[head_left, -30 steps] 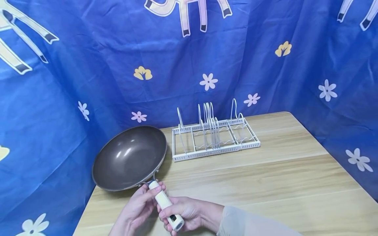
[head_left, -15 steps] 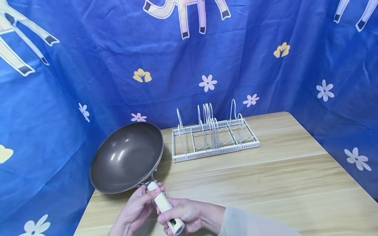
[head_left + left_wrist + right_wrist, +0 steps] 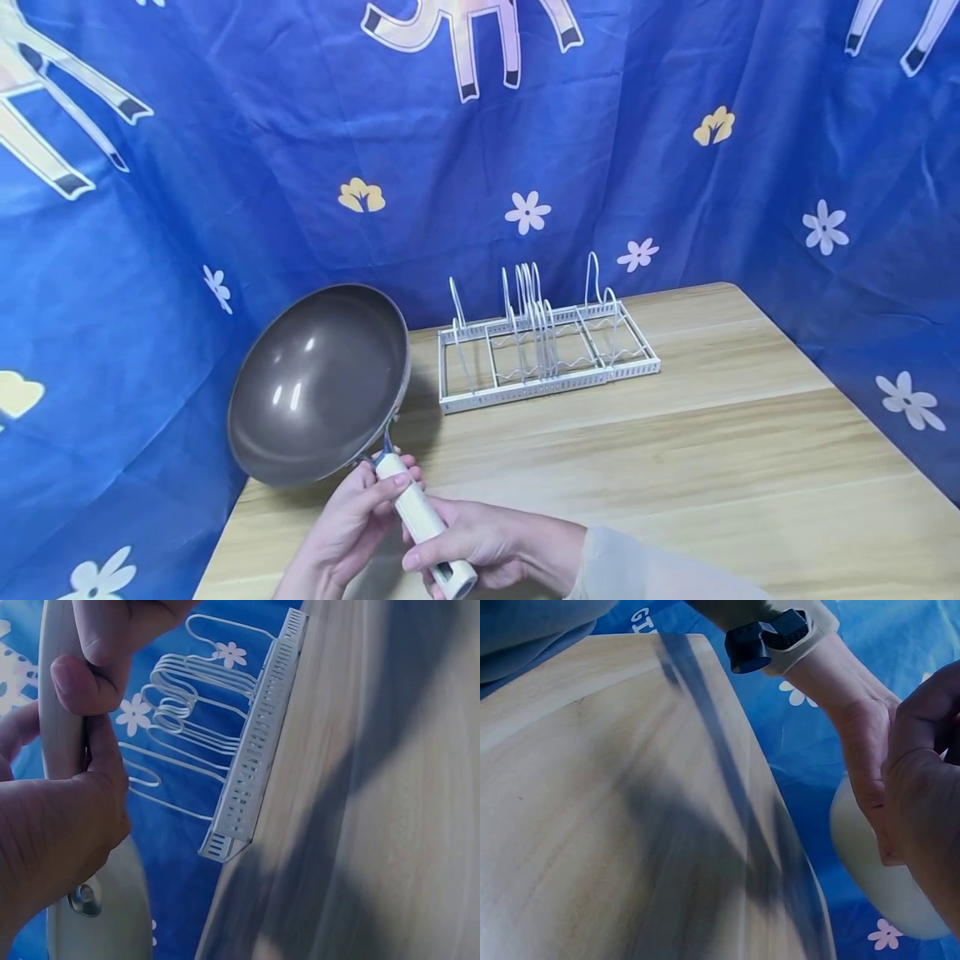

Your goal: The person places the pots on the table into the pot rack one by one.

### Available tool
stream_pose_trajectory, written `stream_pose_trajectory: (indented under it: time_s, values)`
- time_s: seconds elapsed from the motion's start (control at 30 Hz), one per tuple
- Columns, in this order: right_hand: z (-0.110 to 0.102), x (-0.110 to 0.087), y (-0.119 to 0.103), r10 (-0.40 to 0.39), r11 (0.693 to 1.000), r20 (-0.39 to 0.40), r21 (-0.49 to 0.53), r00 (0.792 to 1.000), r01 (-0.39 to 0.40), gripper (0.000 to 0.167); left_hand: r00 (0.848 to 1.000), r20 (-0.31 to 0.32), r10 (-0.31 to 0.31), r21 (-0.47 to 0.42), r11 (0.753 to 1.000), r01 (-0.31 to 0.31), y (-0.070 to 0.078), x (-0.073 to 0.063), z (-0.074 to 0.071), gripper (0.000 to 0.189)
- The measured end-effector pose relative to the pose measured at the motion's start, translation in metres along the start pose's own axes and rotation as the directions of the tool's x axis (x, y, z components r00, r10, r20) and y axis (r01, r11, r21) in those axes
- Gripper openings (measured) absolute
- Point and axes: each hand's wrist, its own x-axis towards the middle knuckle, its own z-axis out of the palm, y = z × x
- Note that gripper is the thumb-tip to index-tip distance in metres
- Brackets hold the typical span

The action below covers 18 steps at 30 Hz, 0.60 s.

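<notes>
A deep dark-coated frying pan (image 3: 322,383) with a cream handle (image 3: 420,517) is held over the left part of the table, its inside tilted toward the head camera. My left hand (image 3: 358,521) grips the handle close to the pan, thumb on top. Farther back along the handle, my right hand (image 3: 480,542) grips near the hanging-hole end. In the left wrist view, the left hand (image 3: 60,817) wraps the handle above the pan's pale outer side (image 3: 101,915), where a rivet shows. The right wrist view has the right hand (image 3: 930,772) in front, with the pan's pale outside (image 3: 877,862) behind.
A white wire pan rack (image 3: 551,383) with upright loops stands at the back of the wooden table (image 3: 675,467), to the right of the pan. A blue patterned curtain (image 3: 450,167) hangs behind and along both sides.
The pan has risen and tilted up further, its far rim moving higher in the head view. Both hands keep their grip on the handle. The rack has stayed in place.
</notes>
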Motion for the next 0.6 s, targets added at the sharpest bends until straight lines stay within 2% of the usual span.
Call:
stream_pose_trajectory:
  time_s: [0.07,0.23,0.4,0.6]
  values:
    - [0.001,-0.002,0.000,-0.002,1.000,-0.016,-0.006,1.000,0.002,0.031,1.000,-0.003,0.000,-0.002,1.000,0.000,0.000,0.000,0.002,0.042]
    - [0.002,-0.006,-0.002,-0.011,1.000,-0.047,-0.013,0.999,0.010,0.031,0.999,0.036,0.010,-0.028,1.000,-0.009,0.003,0.003,0.007,0.034]
    - [0.003,-0.011,-0.006,-0.029,0.999,-0.046,-0.022,0.999,0.028,0.033,0.997,0.072,0.014,-0.066,0.998,-0.009,0.009,0.006,0.011,0.042]
    - [0.004,-0.017,-0.012,-0.046,0.998,-0.030,-0.031,0.998,0.045,0.038,0.993,0.106,0.049,-0.095,0.995,-0.039,0.018,0.007,0.019,0.042]
